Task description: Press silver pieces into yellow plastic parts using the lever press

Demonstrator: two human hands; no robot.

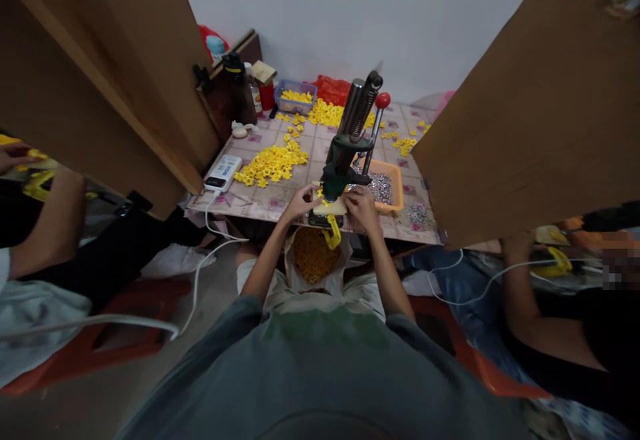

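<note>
A dark green hand press [339, 167] with a red-knobbed lever [383, 100] stands at the table's front edge. My left hand [300, 203] is at the left of its base, thumb and fingers closed about a small yellow flower-shaped piece [320, 193]. My right hand [362, 207] is on the other side, fingers curled in beside the pale block [331, 208] under the press head; what they hold is too small to make out. A yellow clamp-like part [333, 232] hangs at the front of the base. Behind my right hand, an orange tray [397, 180] contains small shiny metal pieces.
Yellow pieces [274, 163] are heaped at left, with more by a blue basket [315, 97]. A white power strip [223, 172] lies at the left edge. Below, an open bag [345, 263] holds yellow pieces. Cardboard panels [530, 113] flank me; people sit beyond both.
</note>
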